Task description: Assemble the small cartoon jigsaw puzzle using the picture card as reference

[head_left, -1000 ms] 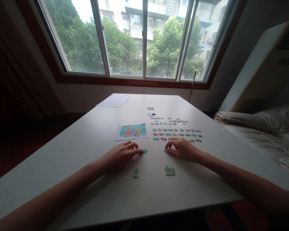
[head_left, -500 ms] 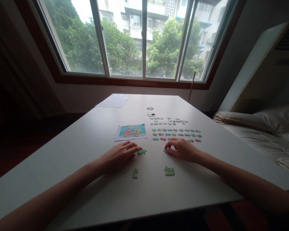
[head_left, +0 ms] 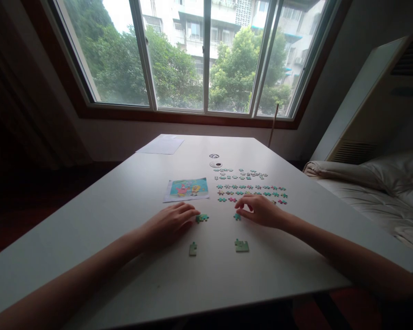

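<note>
The grip of the right hand (head_left: 259,211) is released, thumb and fingers parted just beside a teal puzzle piece (head_left: 237,217), nearer and rightward of the cartoon picture (head_left: 186,189). The left hand (head_left: 170,223) is likewise loose, fingertips at a joined puzzle cluster (head_left: 203,218) just nearer than that picture; rows of puzzle pieces (head_left: 250,187) lie on the desk (head_left: 141,293) to its right.

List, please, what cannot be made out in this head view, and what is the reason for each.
All in the head view:
Contact between the left hand and the puzzle cluster: covered by the fingertips.
Part of the nearest puzzle row: hidden behind the right hand.
Any writing on the far paper: too small and faint.
The pale padded furniture: cut off by the right edge.
</note>
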The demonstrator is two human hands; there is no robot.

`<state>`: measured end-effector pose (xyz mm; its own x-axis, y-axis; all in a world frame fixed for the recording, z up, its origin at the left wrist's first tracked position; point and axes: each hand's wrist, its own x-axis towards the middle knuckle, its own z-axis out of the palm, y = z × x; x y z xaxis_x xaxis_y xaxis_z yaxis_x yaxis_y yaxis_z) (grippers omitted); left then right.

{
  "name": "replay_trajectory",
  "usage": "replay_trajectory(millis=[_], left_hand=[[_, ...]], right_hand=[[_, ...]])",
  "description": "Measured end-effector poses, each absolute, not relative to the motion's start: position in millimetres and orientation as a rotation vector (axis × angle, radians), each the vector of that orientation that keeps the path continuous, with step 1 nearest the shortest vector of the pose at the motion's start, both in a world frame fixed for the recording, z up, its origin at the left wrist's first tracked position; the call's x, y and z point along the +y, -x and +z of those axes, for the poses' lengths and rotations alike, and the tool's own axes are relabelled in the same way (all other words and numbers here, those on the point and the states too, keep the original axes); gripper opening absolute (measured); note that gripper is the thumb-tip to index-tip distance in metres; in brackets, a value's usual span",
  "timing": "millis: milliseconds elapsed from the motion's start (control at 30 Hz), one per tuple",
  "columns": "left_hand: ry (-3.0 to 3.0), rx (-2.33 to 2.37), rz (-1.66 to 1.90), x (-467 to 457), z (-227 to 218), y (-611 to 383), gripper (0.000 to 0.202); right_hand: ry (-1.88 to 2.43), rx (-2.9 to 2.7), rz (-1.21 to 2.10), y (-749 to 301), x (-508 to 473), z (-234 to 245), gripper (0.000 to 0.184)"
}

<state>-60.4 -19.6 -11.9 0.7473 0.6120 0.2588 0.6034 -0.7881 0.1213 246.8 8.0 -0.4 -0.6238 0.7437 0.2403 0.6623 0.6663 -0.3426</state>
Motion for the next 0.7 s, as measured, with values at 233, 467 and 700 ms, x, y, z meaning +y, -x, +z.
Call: replay_trajectory(millis=[233,467,700], left_hand=[[-2.906,1.027,0.493,-21,-9,61,0.026],[-2.788,1.151,0.592,-18,-16,58,0.023],[-2.744,1.246,0.686,-18,-18,52,0.017]], right_hand=[[1.084,-2.509,0.25,-241,60,16,0.015],[1.247,-2.537,0.207,-227,135,25,0.018],[1.482,-2.504,0.182,-214,195,15,0.016]])
